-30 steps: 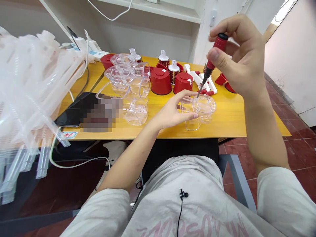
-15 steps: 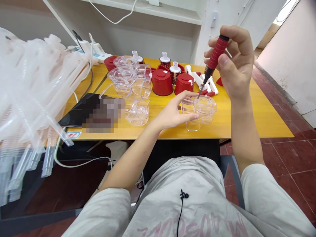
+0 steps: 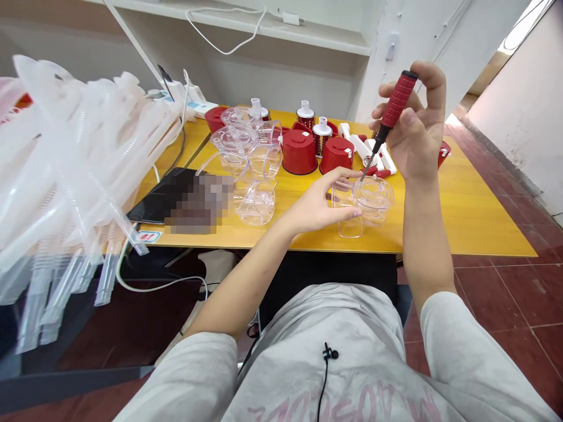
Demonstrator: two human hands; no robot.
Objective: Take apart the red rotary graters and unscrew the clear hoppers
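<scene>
My right hand (image 3: 417, 126) is closed around the red grip of a screwdriver (image 3: 397, 102), held tilted with its tip down. The shaft's tip meets the rim of a clear plastic container (image 3: 373, 199) near the table's front edge. My left hand (image 3: 328, 202) grips that container from its left side, thumb in front and fingers behind. Whether a screw sits under the tip is too small to tell. Left of my left hand stand more clear plastic containers (image 3: 255, 202) of the same sort.
Red cups (image 3: 299, 153) stand upside down behind my hands, beside white-topped cylinders (image 3: 322, 135) and white-and-red crank parts (image 3: 373, 155). A dark tablet (image 3: 162, 199) lies at the left on the yellow table (image 3: 475, 217). Long translucent plastic tubes (image 3: 88, 170) are heaped at far left.
The whole view has shifted, so the scene appears slightly lower and to the right. The screwdriver tip stays at the container's rim, and my right hand's grip looks slightly turned.
</scene>
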